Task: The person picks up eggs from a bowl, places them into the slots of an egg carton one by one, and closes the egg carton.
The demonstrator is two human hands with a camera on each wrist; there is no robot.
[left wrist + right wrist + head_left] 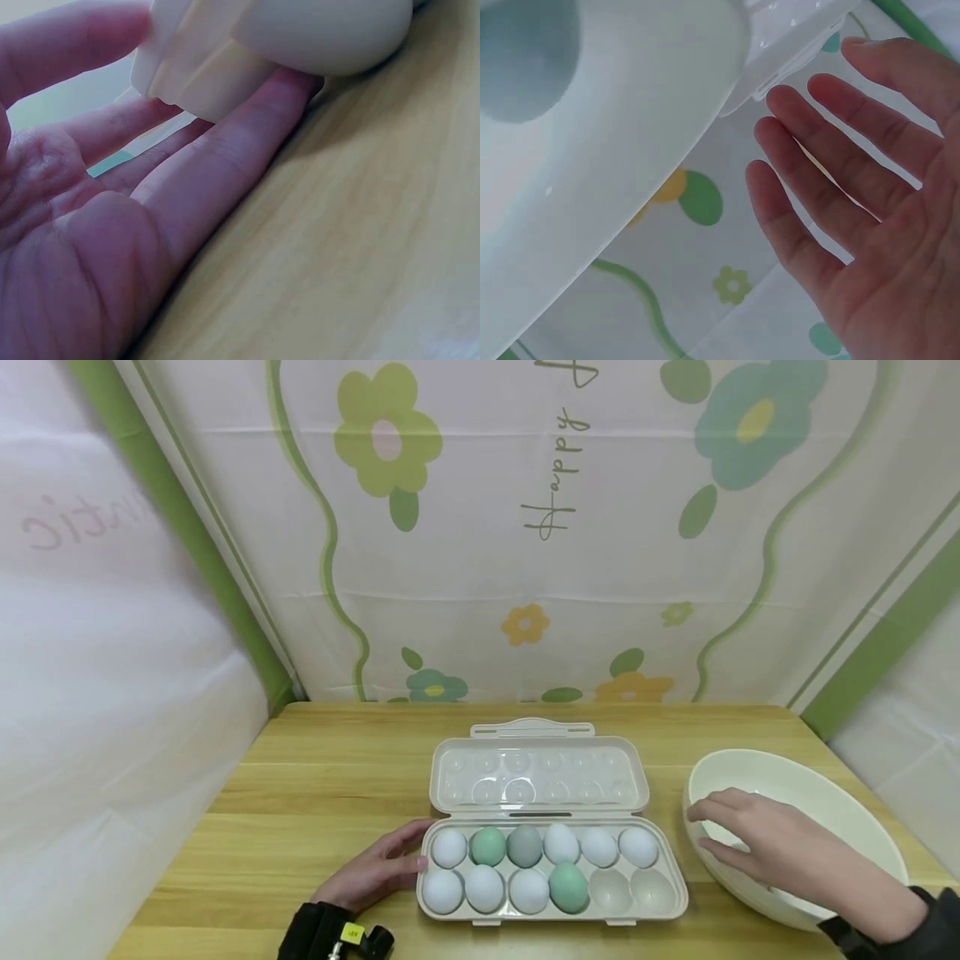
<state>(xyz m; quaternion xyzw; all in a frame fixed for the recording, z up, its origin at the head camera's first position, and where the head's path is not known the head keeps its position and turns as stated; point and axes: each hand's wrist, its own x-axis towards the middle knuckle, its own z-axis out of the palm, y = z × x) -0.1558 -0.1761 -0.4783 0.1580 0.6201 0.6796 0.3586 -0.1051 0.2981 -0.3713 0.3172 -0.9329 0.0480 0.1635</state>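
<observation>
An open egg box [663, 847] holds white, green and grey-green eggs, with two bare hollows at its near right. My left hand [378, 864] grips the box's left end. In the left wrist view its thumb [82, 45] rests on the rim and its fingers [210, 165] reach under the box wall [202, 52]. Over the left side of a big cream bowl [825, 793] hovers my right hand [780, 839], fingers spread and holding nothing. The right wrist view shows a grey-green egg [525, 60] inside the bowl; from the head this egg is hidden.
The box's clear-dimpled lid [540, 777] lies tipped back toward the far edge of the wooden table [315, 793]. A flower-printed cloth [465, 552] hangs behind the table, and white cloth [112, 710] hangs at the left side.
</observation>
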